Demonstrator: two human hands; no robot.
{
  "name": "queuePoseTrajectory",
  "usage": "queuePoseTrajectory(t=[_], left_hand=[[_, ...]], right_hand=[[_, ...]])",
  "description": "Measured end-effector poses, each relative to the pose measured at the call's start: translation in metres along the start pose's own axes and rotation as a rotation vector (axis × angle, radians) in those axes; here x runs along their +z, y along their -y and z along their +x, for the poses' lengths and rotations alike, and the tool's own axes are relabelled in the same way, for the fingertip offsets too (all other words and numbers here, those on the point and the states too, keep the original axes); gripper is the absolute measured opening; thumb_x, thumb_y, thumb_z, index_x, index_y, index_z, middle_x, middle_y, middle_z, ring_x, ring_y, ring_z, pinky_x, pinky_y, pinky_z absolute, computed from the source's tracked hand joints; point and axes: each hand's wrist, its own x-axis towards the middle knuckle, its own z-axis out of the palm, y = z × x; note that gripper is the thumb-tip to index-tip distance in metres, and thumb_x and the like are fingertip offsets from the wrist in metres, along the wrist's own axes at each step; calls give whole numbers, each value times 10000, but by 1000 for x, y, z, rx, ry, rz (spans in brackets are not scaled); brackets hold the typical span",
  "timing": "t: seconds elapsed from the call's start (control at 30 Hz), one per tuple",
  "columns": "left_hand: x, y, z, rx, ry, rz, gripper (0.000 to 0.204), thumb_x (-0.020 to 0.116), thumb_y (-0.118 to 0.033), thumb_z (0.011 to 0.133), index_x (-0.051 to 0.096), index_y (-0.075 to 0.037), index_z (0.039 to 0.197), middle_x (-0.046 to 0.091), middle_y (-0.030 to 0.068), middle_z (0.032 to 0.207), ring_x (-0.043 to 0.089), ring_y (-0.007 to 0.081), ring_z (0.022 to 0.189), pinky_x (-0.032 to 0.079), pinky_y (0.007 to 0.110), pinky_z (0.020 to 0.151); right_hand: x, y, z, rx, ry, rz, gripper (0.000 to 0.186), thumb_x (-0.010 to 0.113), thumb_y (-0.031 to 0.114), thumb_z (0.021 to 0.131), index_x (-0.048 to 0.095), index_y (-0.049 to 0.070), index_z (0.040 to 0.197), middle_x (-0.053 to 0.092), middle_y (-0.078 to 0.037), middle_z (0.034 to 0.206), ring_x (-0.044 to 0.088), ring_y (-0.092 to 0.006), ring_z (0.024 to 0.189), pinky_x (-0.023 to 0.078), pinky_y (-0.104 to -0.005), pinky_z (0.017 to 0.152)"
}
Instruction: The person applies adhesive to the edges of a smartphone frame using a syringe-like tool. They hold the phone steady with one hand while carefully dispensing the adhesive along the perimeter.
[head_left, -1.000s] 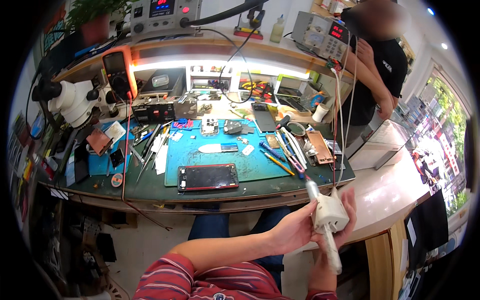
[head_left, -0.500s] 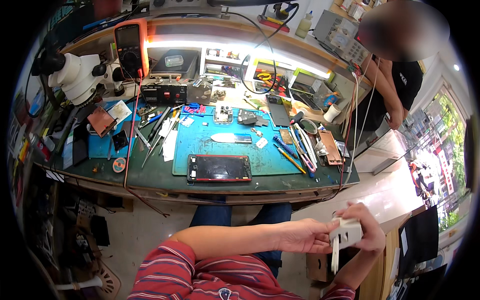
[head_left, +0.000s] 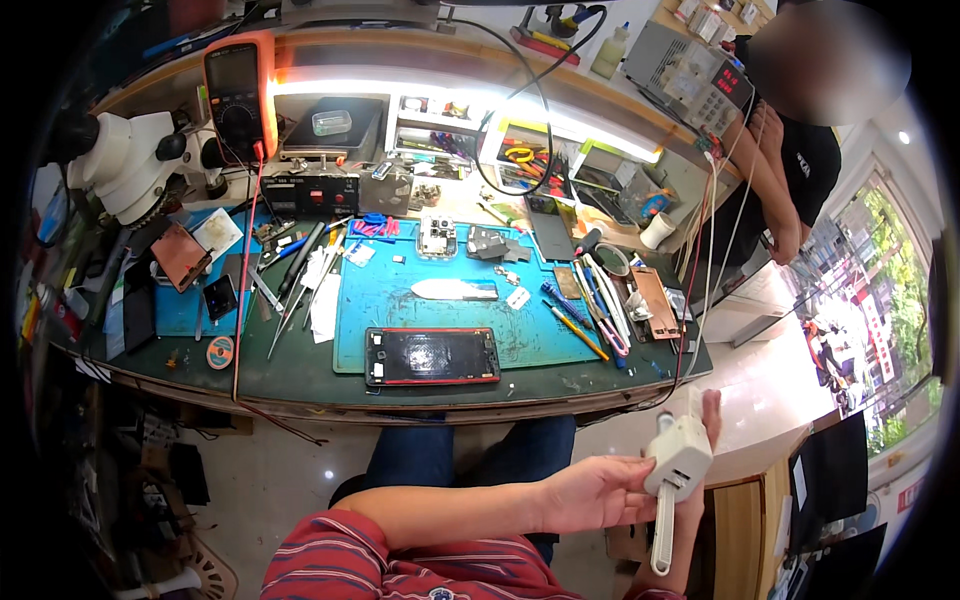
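Off the bench's right front, my left hand [head_left: 598, 492] pinches the near side of a white charger block [head_left: 682, 452] between thumb and fingers. Dark slots, like USB ports, show on the block's face. A slim white strip [head_left: 662, 535], perhaps a folded cable, hangs down from it. My right hand [head_left: 712, 418] is behind the block; only blurred, raised fingers show, so its hold is hidden. On the bench, away from both hands, a red-edged phone or small tablet [head_left: 432, 356] lies on the blue mat [head_left: 520, 345].
Screwdrivers and tweezers [head_left: 590, 300] lie on the mat's right, beside a copper-coloured plate [head_left: 655, 305]. An orange multimeter [head_left: 240, 95] and a white microscope [head_left: 120, 165] stand at left. Thin cables [head_left: 712, 250] hang at the bench's right end. Another person [head_left: 790, 190] stands beyond.
The charger block has turned, its face and hanging strip now more toward me. My right hand has shifted from around the block to behind it. The view has swung slightly right.
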Motion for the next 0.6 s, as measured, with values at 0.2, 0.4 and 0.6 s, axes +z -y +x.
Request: queuePoseTrajectory(t=[0.2, 0.4, 0.6], left_hand=[[26, 30, 9, -78, -100, 12, 513, 477, -340, 1067, 384, 9, 1431, 512, 125, 1439, 545, 232, 1309, 428, 372, 1150], [32, 26, -26, -232, -285, 666, 545, 491, -335, 1066, 359, -17, 1488, 535, 134, 1423, 562, 189, 1269, 494, 334, 1024], [42, -26, -157, 702, -781, 1832, 354, 643, 30, 902, 592, -12, 1250, 682, 114, 1130, 699, 178, 965, 545, 333, 863]], right_hand=[[23, 14, -1, 125, -293, 273, 606, 668, 212, 893, 445, -18, 1408, 512, -148, 1335, 457, -349, 1321, 346, -538, 1156], [35, -11, 25, 201, -473, 1275, 595, 572, 99, 889, 397, -43, 1439, 571, -122, 1207, 535, -279, 1216, 300, -516, 1194], [38, -5, 70, 55, -295, 1543, 628, 513, 86, 861, 385, -11, 1468, 504, -186, 1451, 478, -303, 1362, 179, -569, 1246]])
